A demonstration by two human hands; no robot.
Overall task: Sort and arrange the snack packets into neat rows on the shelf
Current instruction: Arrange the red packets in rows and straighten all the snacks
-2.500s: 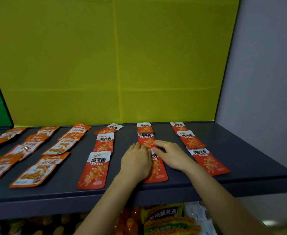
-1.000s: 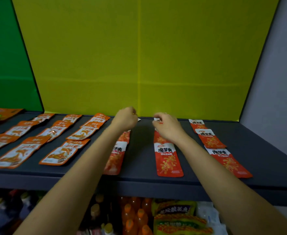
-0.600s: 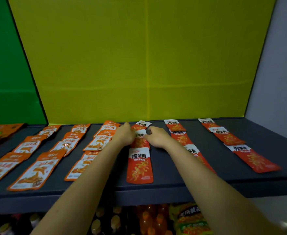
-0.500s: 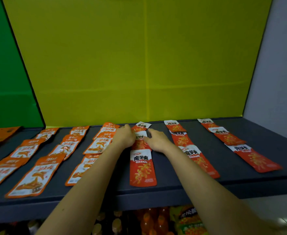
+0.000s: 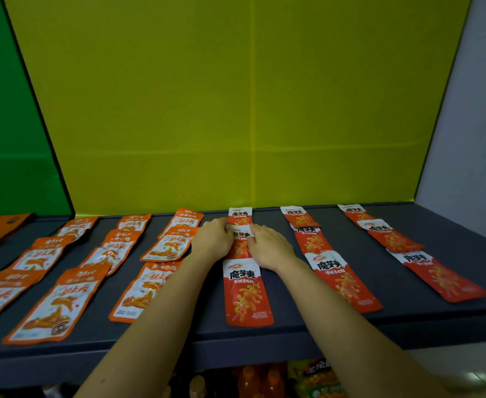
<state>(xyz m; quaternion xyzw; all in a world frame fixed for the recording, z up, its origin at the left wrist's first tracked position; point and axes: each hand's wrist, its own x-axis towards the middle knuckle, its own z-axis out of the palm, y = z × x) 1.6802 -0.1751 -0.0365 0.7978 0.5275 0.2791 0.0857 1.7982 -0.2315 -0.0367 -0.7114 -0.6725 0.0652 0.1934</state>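
Middle red pkt [image 5: 239, 239] of the centre column is flanked by both hands, well back on the shelf [image 5: 402, 320]. L hand [image 5: 213, 239] is set against its left edge w/ fingers [image 5: 226, 228] curled; whether the edge is pinched or only nudged cannot be told. R hand [image 5: 270, 248] is laid along the right edge, its fingers [image 5: 257, 232] straight and pressed together on the pkt's white header.

The two-sided contact is judged to be for squaring. The pkt can be centred and turned into line w/ the rear red pkt [image 5: 240, 215] by the yellow back panel [image 5: 236, 124] and the front red pkt [image 5: 247, 291] near the shelf lip. Pkts are shingled front-to-back, prob. so every header can be read.

Writing: "魔芋爽" is printed in black on each red pkt's white header; the smaller line beneath is too blurred to read. The same name is carried by the 2nd red column [image 5: 342, 280] and the 3rd [image 5: 437, 274]. Orange pkts [image 5: 167, 245] at left are a different product; their large characters cannot be read w/ confidence. Orange bottles [image 5: 250, 380] are seen below the shelf.
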